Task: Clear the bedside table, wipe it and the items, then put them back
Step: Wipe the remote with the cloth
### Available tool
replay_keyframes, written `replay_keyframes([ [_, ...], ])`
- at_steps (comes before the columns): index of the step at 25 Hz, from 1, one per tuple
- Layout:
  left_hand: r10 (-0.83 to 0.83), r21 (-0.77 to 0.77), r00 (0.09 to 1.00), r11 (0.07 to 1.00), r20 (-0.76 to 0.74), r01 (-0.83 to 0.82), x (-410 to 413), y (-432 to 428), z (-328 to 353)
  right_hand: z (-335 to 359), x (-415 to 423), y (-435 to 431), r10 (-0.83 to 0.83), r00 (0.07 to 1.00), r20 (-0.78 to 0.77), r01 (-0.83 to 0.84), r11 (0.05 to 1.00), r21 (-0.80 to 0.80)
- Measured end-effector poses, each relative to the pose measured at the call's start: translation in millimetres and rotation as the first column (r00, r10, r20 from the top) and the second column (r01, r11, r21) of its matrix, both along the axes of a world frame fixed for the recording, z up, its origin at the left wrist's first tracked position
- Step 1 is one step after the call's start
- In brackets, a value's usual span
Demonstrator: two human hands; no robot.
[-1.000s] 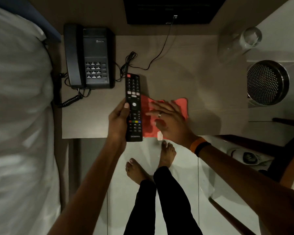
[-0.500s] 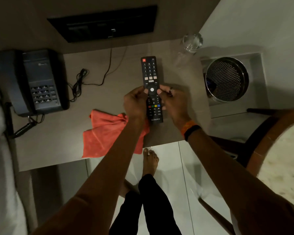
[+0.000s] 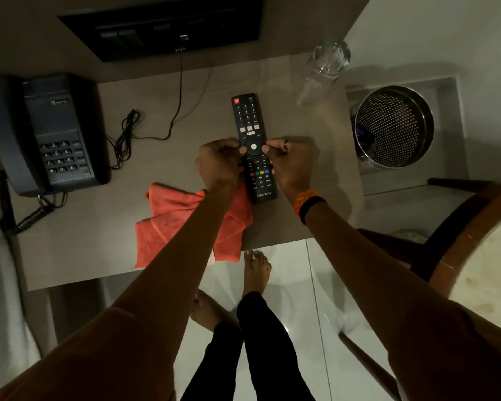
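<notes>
You had the remote (image 3: 253, 147) pinched at its middle between your left hand (image 3: 219, 163) and right hand (image 3: 289, 163), fingers closed on its edges; light, rigid, probably slick plastic, so side grips suited it.

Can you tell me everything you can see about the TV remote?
The remote is a long, slim black bar, plastic by the look, lying lengthwise on the bedside table, buttons up. It has a red power button at the far end, number keys, a white round button in the middle, four coloured buttons, and "CROWN" printed at the near end. The left hand and right hand pinch its sides. Its near end lies beside the orange cloth.
</notes>
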State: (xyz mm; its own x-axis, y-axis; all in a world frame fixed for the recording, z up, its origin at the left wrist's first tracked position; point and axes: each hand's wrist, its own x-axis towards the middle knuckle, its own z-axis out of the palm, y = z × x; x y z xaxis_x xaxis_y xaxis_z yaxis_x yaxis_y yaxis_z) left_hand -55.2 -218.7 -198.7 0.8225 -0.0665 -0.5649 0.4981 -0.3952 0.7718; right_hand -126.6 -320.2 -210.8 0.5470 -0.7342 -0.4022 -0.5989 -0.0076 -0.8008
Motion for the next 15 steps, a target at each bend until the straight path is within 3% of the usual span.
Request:
replay_keyframes([
  [2,-0.036,-0.035,0.998,0.999,0.044,0.037,0.9,13.7,8.4,6.8,-5.5,9.9,0.008,0.999,0.047,-0.003,0.993,-0.117],
  [4,-0.264,0.078,0.941,0.964,0.211,0.253,-3.0,44.8,21.7,19.2,-18.3,29.2,0.120,0.990,0.075,-0.088,0.939,-0.332],
  [6,-0.543,0.301,0.747,0.838,0.384,0.455,-9.9,90.9,34.9,34.8,-34.6,60.2,0.332,0.940,0.073,-0.247,0.814,-0.526],
  [8,-0.753,0.521,0.485,0.658,0.444,0.545,-16.2,143.1,39.1,42.2,-50.5,96.3,0.611,0.790,-0.053,-0.506,0.601,-0.618],
  [10,-0.900,0.674,0.266,0.436,0.346,0.596,-21.0,191.3,29.3,29.6,-67.1,121.7,0.767,0.556,-0.320,-0.768,0.328,-0.549],
  [12,-0.978,0.750,0.126,0.208,0.166,0.627,-27.8,220.7,12.6,8.8,-81.8,133.6,0.761,0.418,-0.496,-0.862,0.160,-0.481],
  [13,-0.988,0.761,0.096,0.156,0.123,0.630,-30.5,227.6,4.6,2.5,-84.6,137.1,0.749,0.412,-0.518,-0.862,0.136,-0.489],
  [15,-0.984,0.762,0.114,0.180,0.139,0.622,-32.8,227.3,-3.1,-3.1,-84.6,140.3,0.741,0.473,-0.476,-0.814,0.161,-0.558],
])
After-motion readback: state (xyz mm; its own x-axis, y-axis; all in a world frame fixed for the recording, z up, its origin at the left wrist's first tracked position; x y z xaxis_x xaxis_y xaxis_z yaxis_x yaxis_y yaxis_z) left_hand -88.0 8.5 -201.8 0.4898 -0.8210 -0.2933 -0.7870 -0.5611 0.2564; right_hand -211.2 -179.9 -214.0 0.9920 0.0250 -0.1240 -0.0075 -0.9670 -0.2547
